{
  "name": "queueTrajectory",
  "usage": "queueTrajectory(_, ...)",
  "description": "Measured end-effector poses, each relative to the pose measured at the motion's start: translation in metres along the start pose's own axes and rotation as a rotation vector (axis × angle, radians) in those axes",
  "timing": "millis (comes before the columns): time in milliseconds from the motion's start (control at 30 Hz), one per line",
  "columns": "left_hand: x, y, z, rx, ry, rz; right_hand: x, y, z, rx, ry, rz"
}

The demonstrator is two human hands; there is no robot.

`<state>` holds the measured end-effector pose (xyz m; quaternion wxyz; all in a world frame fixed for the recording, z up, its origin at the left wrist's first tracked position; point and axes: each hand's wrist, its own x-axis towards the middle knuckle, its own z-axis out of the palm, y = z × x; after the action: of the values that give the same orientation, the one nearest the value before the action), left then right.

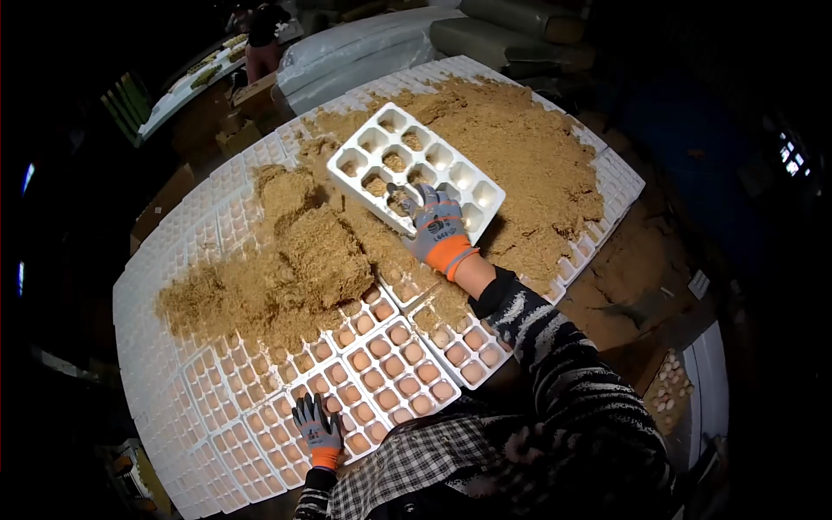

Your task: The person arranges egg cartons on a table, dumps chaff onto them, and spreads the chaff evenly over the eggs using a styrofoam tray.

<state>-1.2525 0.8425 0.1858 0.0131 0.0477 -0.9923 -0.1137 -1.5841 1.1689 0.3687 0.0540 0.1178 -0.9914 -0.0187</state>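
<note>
My right hand [435, 223], in a grey and orange glove, grips the near edge of a white foam tray [373, 139]. Its cups hold no eggs, and some have brown sawdust in them; the tray is raised and tilted above the sawdust pile [520, 156]. Fingers spread, my left hand [317, 426] rests on egg-filled white trays [354, 438] at the front. Brown eggs [393, 366] fill the cups of the trays nearest my body.
A clumped sawdust mound [321, 260] covers trays at the centre left. Cardboard boxes [165, 208] stand behind the left edge. Loose eggs [667, 390] lie in a box at the lower right. Another person [263, 39] stands at the far left back.
</note>
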Motion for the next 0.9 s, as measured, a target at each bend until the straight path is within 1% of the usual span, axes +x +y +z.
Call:
queueTrajectory(33, 0.0, 0.001, 0.0, -0.002, -0.006, -0.006, -0.017, 0.044, 0.001, 0.039, 0.008, 0.103)
queueTrajectory(100, 0.0, 0.001, 0.001, 0.01, -0.008, -0.005, -0.052, 0.143, 0.027, -0.051, 0.024, 0.384)
queueTrajectory(133, 0.002, 0.002, 0.001, 0.013, -0.012, -0.011, -0.071, 0.193, 0.045, -0.078, 0.052, 0.563)
queueTrajectory(167, 0.003, 0.003, 0.001, 0.027, -0.028, -0.023, -0.091, 0.24, 0.055, -0.13, 0.011, 0.678)
queueTrajectory(200, 0.004, 0.005, 0.0, 0.033, -0.045, -0.037, -0.112, 0.288, 0.084, -0.161, 0.013, 0.821)
queueTrajectory(233, 0.005, 0.011, -0.003, 0.033, -0.046, -0.043, -0.126, 0.316, 0.084, -0.142, -0.093, 0.998)
queueTrajectory(267, 0.007, 0.015, -0.005, 0.033, -0.047, -0.05, -0.136, 0.352, 0.11, -0.093, -0.147, 1.138)
queueTrajectory(300, 0.007, 0.015, -0.005, 0.032, -0.057, -0.056, -0.138, 0.355, 0.109, -0.005, -0.128, 1.192)
queueTrajectory(333, 0.007, 0.014, -0.003, 0.037, -0.06, -0.069, -0.131, 0.353, 0.119, -0.002, -0.137, 1.181)
queueTrajectory(400, 0.006, 0.011, -0.001, 0.039, -0.059, -0.044, -0.104, 0.345, 0.146, 0.222, -0.03, 1.192)
queueTrajectory(433, 0.007, 0.01, 0.0, 0.041, -0.069, -0.053, -0.08, 0.339, 0.158, 0.089, -0.07, 1.171)
queueTrajectory(467, 0.008, 0.007, 0.0, 0.021, -0.071, -0.065, -0.066, 0.336, 0.164, 0.09, -0.081, 1.154)
queueTrajectory(500, 0.007, 0.007, 0.0, 0.023, -0.073, -0.069, -0.055, 0.329, 0.164, 0.084, -0.044, 1.106)
queueTrajectory(567, 0.008, 0.005, 0.002, 0.024, -0.058, -0.065, -0.03, 0.301, 0.152, 0.07, -0.095, 1.086)
queueTrajectory(600, 0.008, 0.005, 0.003, 0.012, -0.069, -0.078, -0.023, 0.277, 0.139, 0.073, -0.102, 1.054)
queueTrajectory(667, 0.01, 0.007, -0.002, 0.026, -0.08, -0.074, -0.008, 0.227, 0.118, 0.084, -0.151, 0.845)
queueTrajectory(733, 0.01, 0.007, -0.004, 0.021, -0.05, -0.056, 0.013, 0.176, 0.129, 0.003, -0.223, 0.688)
queueTrajectory(767, 0.011, 0.007, -0.005, 0.001, -0.042, -0.06, 0.032, 0.162, 0.154, -0.125, -0.3, 0.596)
queueTrajectory(833, 0.011, 0.009, -0.009, -0.036, -0.016, -0.052, 0.051, 0.089, 0.153, 0.102, -0.295, 0.488)
queueTrajectory(867, 0.01, 0.007, -0.009, -0.042, -0.017, -0.044, 0.062, 0.052, 0.172, 0.053, -0.281, 0.379)
queueTrajectory(900, 0.01, 0.006, -0.009, -0.072, 0.014, -0.043, 0.071, 0.002, 0.158, 0.082, -0.386, 0.378)
